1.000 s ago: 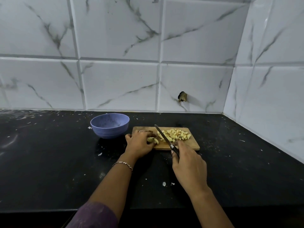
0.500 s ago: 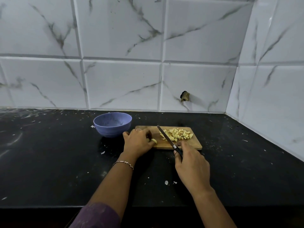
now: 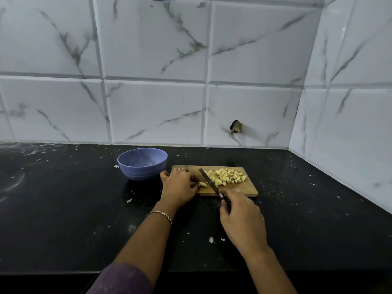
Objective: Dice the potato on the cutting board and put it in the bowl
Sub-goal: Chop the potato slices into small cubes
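A small wooden cutting board (image 3: 248, 188) lies on the black counter. A pile of pale diced potato (image 3: 228, 176) sits on its right half. My left hand (image 3: 180, 187) holds a small uncut potato piece (image 3: 202, 184) down at the board's left end, fingers curled over it. My right hand (image 3: 240, 217) grips the handle of a knife (image 3: 210, 182); the blade slants across the board between the held piece and the dice. A blue bowl (image 3: 142, 163) stands just left of the board and looks empty.
The black counter (image 3: 63, 209) carries scattered white flecks and scraps. White marble tile walls rise behind and to the right, meeting in a corner. A small dark hole (image 3: 236, 130) marks the back wall above the board.
The held potato piece shows less past my left fingers than before. The knife stays slanted across the board, and both hands keep their places.
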A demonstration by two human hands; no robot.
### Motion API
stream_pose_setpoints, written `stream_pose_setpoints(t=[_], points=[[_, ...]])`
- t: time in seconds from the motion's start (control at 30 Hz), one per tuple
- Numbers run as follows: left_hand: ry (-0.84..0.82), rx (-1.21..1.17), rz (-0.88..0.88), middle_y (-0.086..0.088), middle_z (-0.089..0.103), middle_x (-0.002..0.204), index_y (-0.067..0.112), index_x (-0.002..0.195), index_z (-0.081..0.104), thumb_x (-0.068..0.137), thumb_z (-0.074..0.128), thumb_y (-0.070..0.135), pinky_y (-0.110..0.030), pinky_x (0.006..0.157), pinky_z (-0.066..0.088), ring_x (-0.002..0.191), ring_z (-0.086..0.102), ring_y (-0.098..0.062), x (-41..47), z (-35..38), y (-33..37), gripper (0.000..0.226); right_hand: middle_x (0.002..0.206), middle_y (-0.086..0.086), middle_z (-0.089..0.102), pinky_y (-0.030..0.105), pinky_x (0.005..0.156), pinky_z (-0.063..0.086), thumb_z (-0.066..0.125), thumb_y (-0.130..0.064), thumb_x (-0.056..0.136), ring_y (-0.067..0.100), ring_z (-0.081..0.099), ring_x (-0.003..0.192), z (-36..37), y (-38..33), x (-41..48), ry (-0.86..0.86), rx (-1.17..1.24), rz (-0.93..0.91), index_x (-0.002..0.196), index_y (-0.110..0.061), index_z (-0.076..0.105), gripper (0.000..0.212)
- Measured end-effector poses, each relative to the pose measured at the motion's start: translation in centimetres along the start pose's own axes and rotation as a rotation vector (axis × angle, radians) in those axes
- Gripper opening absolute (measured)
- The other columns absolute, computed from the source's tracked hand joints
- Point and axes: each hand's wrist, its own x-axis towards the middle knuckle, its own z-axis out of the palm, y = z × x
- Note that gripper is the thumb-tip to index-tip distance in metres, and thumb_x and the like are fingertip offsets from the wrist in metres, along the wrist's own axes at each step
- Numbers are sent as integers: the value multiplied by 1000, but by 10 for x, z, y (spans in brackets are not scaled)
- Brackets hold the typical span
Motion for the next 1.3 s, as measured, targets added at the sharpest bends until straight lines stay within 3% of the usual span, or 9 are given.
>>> stream_pose_setpoints(t=[0.2, 0.3, 0.47, 0.63, 0.8, 0.93, 1.07, 1.3], points=[[80, -23, -104, 10, 67, 92, 26, 81, 71, 87, 60, 44, -42, 92, 25, 105, 55, -13, 0, 6, 11, 23, 116, -17, 61, 13, 79, 44, 53, -30, 100, 0, 57, 101, 0, 3, -1, -10, 35, -22, 137, -35, 54, 37], [93, -17, -124, 9, 65, 88, 26, 79, 71, 86, 60, 46, -41, 90, 25, 102, 55, -13, 0, 9, 13, 24, 118, -17, 61, 12, 79, 43, 53, -31, 100, 0, 57, 103, 1, 3, -1, -8, 36, -23, 138, -36, 53, 38], [77, -37, -129, 11, 58, 83, 30, 65, 55, 87, 60, 42, -42, 91, 27, 102, 55, -14, 0, 9, 14, 26, 123, -15, 60, 16, 87, 46, 51, -30, 102, 1, 57, 110, 2, 1, -1, -29, 27, -40, 140, -35, 51, 39], [65, -22, -100, 9, 61, 91, 28, 85, 70, 90, 58, 38, -41, 93, 26, 107, 53, -14, 0, 8, 15, 17, 122, -11, 60, 20, 85, 47, 48, -28, 103, 5, 58, 107, 2, -2, 3, -68, -38, -80, 139, -33, 50, 36], [80, -1, -128, 8, 60, 86, 27, 72, 60, 89, 58, 41, -42, 92, 27, 105, 54, -15, 1, 9, 15, 22, 125, -7, 56, 22, 82, 50, 49, -25, 103, 9, 60, 102, 0, -4, 2, -118, -149, -132, 144, -31, 43, 43], [100, -5, -136, 6, 67, 95, 25, 82, 70, 87, 59, 44, -43, 93, 27, 106, 55, -16, 2, 14, 13, 23, 127, -6, 52, 21, 75, 47, 48, -24, 103, 9, 60, 99, -1, -3, -2, -107, -217, -162, 146, -33, 39, 44], [104, -62, -140, 8, 68, 98, 28, 89, 71, 85, 64, 44, -42, 93, 25, 105, 56, -14, 4, 15, 12, 18, 116, -12, 57, 16, 67, 43, 42, -30, 105, 4, 57, 87, 0, 0, -4, -33, -139, -87, 146, -36, 41, 41], [116, -147, -155, 10, 65, 87, 28, 70, 60, 83, 64, 41, -40, 89, 24, 98, 58, -13, 3, 16, 10, 19, 108, -16, 55, 14, 61, 38, 42, -32, 105, 1, 53, 86, 1, -3, -7, -66, -51, -75, 147, -38, 40, 42]])
